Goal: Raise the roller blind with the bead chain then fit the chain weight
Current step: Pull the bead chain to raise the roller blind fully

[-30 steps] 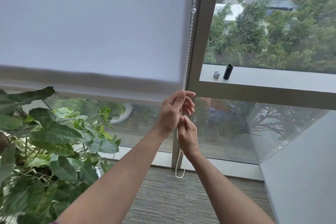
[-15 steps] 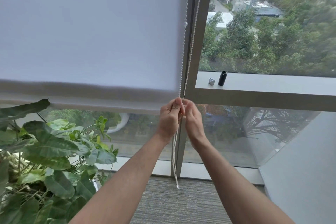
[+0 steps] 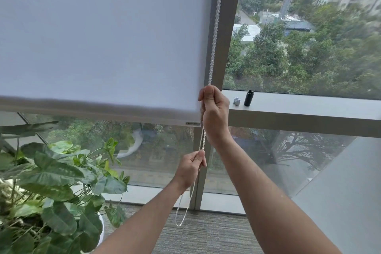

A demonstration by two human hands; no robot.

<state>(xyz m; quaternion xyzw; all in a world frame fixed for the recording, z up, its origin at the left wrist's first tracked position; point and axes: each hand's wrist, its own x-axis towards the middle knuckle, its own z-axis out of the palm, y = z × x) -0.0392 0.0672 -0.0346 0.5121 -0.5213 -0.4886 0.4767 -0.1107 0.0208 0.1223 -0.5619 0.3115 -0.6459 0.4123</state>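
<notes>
A tall window (image 3: 299,47) looks out on trees and buildings, with grey carpet (image 3: 206,237) below and a leafy plant (image 3: 51,181) at the left. The white roller blind (image 3: 103,37) covers the upper left pane, its bottom bar above the plant. The bead chain (image 3: 214,27) hangs twisted along the frame. The right hand (image 3: 214,109) grips it high with clenched fingers; the left hand (image 3: 190,168) pinches it lower, the loop dangling beneath. A black cylinder (image 3: 248,98) and a small silver piece (image 3: 236,101) stand on the sill (image 3: 309,105).
</notes>
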